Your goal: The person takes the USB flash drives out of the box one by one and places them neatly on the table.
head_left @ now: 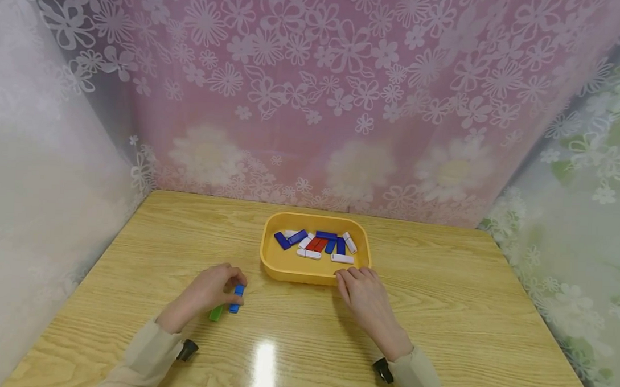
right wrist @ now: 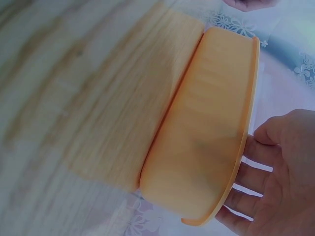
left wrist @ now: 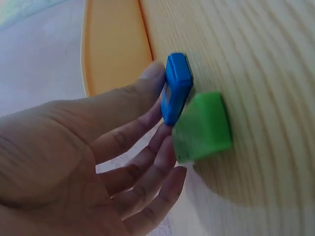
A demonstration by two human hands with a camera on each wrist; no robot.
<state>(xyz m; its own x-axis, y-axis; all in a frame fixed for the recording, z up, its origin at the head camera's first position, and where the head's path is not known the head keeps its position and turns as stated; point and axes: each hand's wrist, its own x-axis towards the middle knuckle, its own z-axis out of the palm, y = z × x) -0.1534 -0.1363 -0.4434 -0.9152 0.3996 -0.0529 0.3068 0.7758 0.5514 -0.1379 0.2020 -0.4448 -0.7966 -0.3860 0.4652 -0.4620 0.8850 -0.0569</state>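
My left hand [head_left: 211,288] pinches a blue USB stick [head_left: 235,308] between thumb and fingers, low over the table left of the yellow tray [head_left: 299,275]. Just beside it lies a green USB stick [head_left: 216,314], partly hidden by the hand in the head view. In the left wrist view the blue stick [left wrist: 178,83] stands close to the green one [left wrist: 215,123]. My right hand [head_left: 366,295] grips the tray's near rim towards its right corner. From the right wrist, the fingers [right wrist: 246,176] reach over the rim of the tray [right wrist: 202,128].
Inside the tray lie several white sticks [head_left: 309,254], several blue sticks [head_left: 326,235] and red sticks [head_left: 316,244]. The wooden table [head_left: 439,300] runs back to a pink flowered curtain [head_left: 313,102]. Pale curtains hang at both sides.
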